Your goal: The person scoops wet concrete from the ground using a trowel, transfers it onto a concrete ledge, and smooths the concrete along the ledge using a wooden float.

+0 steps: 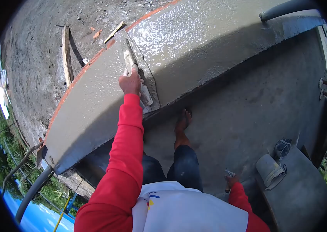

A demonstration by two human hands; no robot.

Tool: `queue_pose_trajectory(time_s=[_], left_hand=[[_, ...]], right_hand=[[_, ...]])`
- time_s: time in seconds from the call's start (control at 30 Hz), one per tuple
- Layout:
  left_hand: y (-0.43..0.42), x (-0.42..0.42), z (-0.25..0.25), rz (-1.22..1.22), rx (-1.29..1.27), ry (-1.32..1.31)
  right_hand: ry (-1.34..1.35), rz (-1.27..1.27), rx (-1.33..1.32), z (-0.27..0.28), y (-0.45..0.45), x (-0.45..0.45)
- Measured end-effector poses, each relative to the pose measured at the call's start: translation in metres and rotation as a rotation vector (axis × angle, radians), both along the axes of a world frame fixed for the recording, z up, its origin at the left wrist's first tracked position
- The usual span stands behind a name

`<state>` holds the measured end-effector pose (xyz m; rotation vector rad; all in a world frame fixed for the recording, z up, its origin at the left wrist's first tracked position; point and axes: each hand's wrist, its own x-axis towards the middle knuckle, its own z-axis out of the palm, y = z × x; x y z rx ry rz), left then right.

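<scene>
My left hand (129, 82), at the end of a red sleeve, is closed around a long, cement-smeared float (146, 96). The float lies across the wet grey cement (94, 92) coating the top of a low wall. Beside it runs a ragged step where the smooth layer meets a shinier, wetter stretch (171, 42). Low on the right, my right hand (231, 180) hangs near my body with its fingers curled. Something small and greyish sticks up from it, too small to identify.
Dark pipes (289, 8) rise from both ends of the wall. A cement-stained bucket (268, 170) lies tipped on a grey slab (296, 193) at right. Beyond the brick edge (68, 91) are a wooden plank (67, 56) and rubble. My bare foot (183, 119) stands on the concrete floor.
</scene>
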<state>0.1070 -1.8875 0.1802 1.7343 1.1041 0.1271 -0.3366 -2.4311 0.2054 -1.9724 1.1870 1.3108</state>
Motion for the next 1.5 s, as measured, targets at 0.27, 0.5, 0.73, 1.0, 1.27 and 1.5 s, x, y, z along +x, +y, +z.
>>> queue_pose_trajectory(time_s=[0.27, 0.5, 0.73, 1.0, 1.27, 1.5], left_hand=[[-0.132, 0.067, 0.011, -0.355, 0.002, 0.078], [-0.222, 0.045, 0.012, -0.785, 0.287, -0.086], [-0.174, 0.007, 0.013, -0.630, 0.335, 0.012], [-0.027, -0.024, 0.024, -0.367, 0.399, 0.310], [-0.173, -0.005, 0.033, -1.108, 0.331, -0.051], [-0.188, 0.053, 0.020, -1.052, 0.327, -0.067]], right_hand=[[0.114, -0.069, -0.062, -0.007, 0.003, -0.034], [0.113, -0.133, 0.001, 0.001, 0.004, -0.020], [0.069, -0.068, 0.057, -0.007, -0.017, -0.007], [0.092, -0.040, 0.008, -0.022, -0.026, 0.018], [0.053, 0.038, -0.002, -0.053, -0.035, 0.010], [0.022, -0.049, 0.015, -0.020, -0.015, 0.044]])
